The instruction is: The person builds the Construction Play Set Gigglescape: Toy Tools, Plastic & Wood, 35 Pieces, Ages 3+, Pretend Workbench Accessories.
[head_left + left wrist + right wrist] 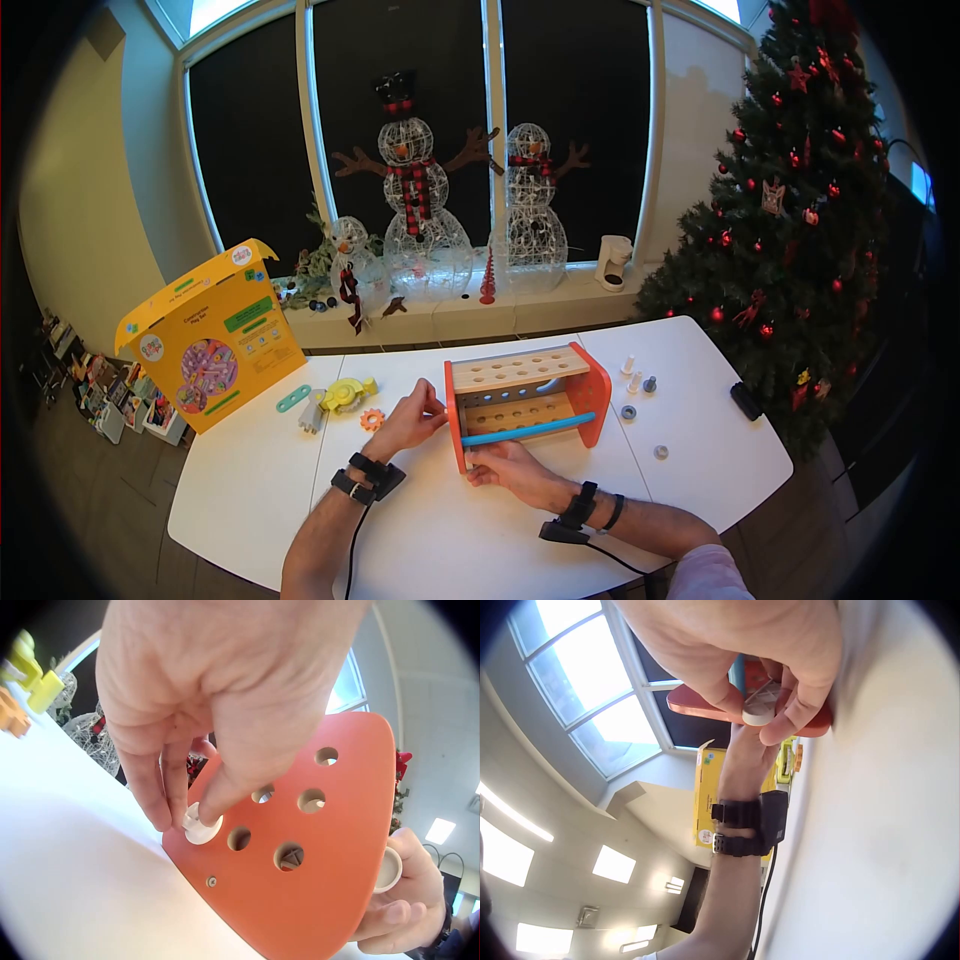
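Toy rack (520, 368) of wood, upright at the middle of a white bench (430, 530), framed by a red left panel (322, 889) and a red right panel (600, 388), with perforated planks and a blue bar (535, 429) between. Pinched in the fingers of the left hand (412, 420), against the outer face of the left panel near its edge: a white fastener (204, 831). Beside it in the same panel, five round holes, all unplugged. Grasped between the thumb and fingers of the right hand (510, 470), low by the rack's near left corner: a round-ended white piece (759, 718). On the bench at left, a yellow box (268, 345) standing with printed front outward, contents hidden from view. Near it, a teal strip (293, 399), a gray piece (312, 414), a yellow piece (345, 394) and an orange gear (372, 419). Right of the rack, two white pegs (635, 382), a gray bolt (650, 384) and a gray nut (628, 412). Beyond, on the window ledge (560, 309), wire-frame snowmen (428, 255); at right, a decorated tree (770, 240).
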